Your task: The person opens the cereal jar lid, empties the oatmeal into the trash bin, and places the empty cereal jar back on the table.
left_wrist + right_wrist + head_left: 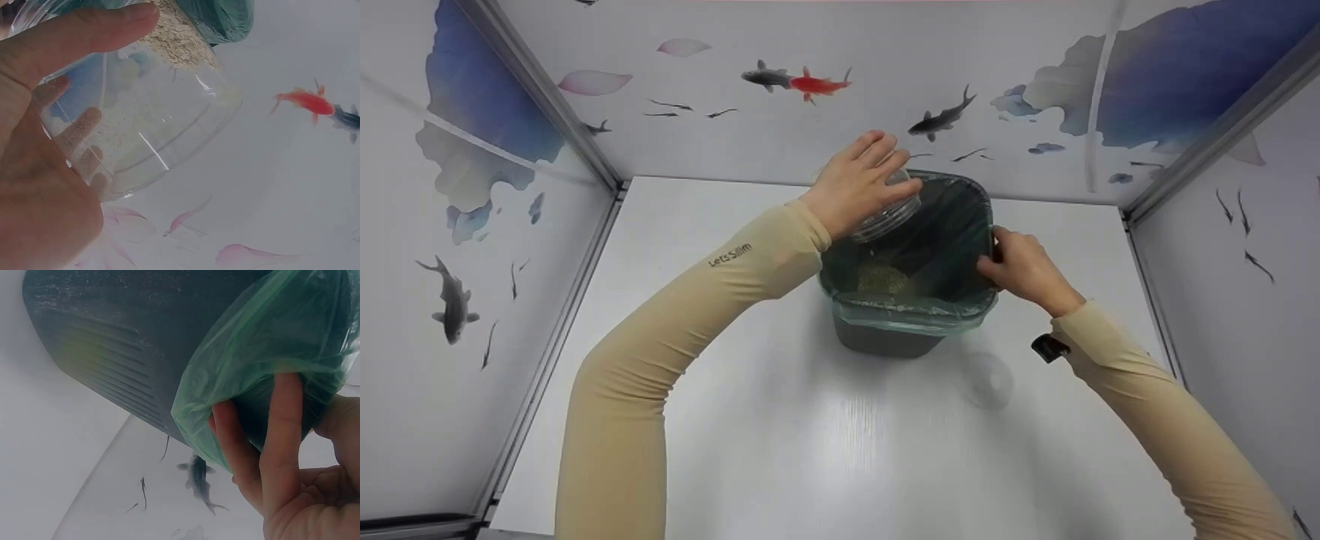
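Your left hand (861, 186) grips the clear jar (163, 129), tilted over the bin (889, 341); your right hand (1027, 270) pinches the bin's green liner (236, 377) at the rim. You seem to be pouring out flakes (181, 40); that likely calls for more tilt. A clear disc (988, 381) lies on the white table (810, 457), between fish-patterned walls (660, 142).

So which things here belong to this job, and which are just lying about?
In the job:
clear plastic jar, in left fingers
oat-like flakes inside it
grey waste bin, rim held by right fingers
green bin liner

Apparently lying about:
clear round disc, possibly a lid, on the table
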Action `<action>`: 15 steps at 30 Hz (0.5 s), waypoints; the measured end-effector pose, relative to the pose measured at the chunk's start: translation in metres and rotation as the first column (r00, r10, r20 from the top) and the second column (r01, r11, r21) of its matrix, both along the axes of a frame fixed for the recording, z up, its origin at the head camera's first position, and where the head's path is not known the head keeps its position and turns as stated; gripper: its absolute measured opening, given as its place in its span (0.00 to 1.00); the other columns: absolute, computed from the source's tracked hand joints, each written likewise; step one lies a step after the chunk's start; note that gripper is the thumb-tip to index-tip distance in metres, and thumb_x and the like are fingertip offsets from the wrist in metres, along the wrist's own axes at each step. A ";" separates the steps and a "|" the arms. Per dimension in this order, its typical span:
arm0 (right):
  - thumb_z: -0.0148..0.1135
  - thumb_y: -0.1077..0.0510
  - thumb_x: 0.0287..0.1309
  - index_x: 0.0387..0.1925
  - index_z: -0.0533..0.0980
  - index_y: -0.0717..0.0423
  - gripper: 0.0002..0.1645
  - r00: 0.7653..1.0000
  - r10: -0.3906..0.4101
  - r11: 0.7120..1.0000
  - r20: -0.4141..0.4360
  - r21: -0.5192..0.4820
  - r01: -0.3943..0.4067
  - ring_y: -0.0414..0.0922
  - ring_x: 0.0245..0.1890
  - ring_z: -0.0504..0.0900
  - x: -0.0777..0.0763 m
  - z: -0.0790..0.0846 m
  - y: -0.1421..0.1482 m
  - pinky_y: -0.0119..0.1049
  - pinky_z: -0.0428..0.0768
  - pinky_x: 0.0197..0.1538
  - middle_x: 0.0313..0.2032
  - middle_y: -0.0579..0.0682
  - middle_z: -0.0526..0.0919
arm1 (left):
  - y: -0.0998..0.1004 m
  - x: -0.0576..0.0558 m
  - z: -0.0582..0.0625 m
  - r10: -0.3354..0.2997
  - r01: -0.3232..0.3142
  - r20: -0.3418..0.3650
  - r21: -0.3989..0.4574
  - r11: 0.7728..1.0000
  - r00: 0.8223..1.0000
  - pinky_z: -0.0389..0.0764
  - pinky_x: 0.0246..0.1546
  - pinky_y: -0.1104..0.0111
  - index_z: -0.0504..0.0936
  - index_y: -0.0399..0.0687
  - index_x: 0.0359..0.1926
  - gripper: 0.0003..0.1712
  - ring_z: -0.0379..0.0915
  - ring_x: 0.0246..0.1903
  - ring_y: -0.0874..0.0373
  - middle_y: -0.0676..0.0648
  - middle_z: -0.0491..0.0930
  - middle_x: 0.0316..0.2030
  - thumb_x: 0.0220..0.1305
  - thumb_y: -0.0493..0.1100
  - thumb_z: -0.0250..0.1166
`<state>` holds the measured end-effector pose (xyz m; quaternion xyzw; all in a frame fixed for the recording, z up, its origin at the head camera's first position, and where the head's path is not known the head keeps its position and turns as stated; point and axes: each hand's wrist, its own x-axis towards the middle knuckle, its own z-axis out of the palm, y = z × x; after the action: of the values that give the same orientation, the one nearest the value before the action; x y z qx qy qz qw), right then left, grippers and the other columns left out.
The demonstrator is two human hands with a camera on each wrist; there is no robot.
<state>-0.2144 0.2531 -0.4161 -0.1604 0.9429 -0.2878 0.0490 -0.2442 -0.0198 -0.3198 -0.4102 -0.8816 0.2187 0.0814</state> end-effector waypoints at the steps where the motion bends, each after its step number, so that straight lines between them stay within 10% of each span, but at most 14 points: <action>1: 0.54 0.66 0.56 0.34 0.71 0.68 0.06 1.000 -0.001 1.000 0.000 0.001 0.001 0.49 0.21 0.77 0.000 0.000 0.000 0.37 0.74 0.25 0.21 0.55 0.76 | 0.001 0.000 0.000 0.004 -0.004 0.003 -0.003 1.000 1.000 0.44 0.70 0.58 0.61 0.62 0.68 0.40 0.50 0.69 0.44 0.41 0.60 0.68 0.57 0.40 0.68; 15: 0.55 0.66 0.57 0.37 0.71 0.70 0.09 1.000 -0.006 1.000 0.019 -0.001 0.006 0.51 0.23 0.79 0.000 0.001 0.000 0.37 0.75 0.26 0.24 0.58 0.78 | 0.004 0.002 -0.002 0.002 -0.003 -0.013 -0.059 0.998 1.000 0.47 0.69 0.58 0.62 0.63 0.67 0.35 0.51 0.68 0.45 0.41 0.61 0.67 0.64 0.35 0.64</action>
<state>-0.2139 0.2529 -0.4154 -0.1548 0.9427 -0.2902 0.0570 -0.2425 -0.0162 -0.3214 -0.4098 -0.8748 0.2474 0.0749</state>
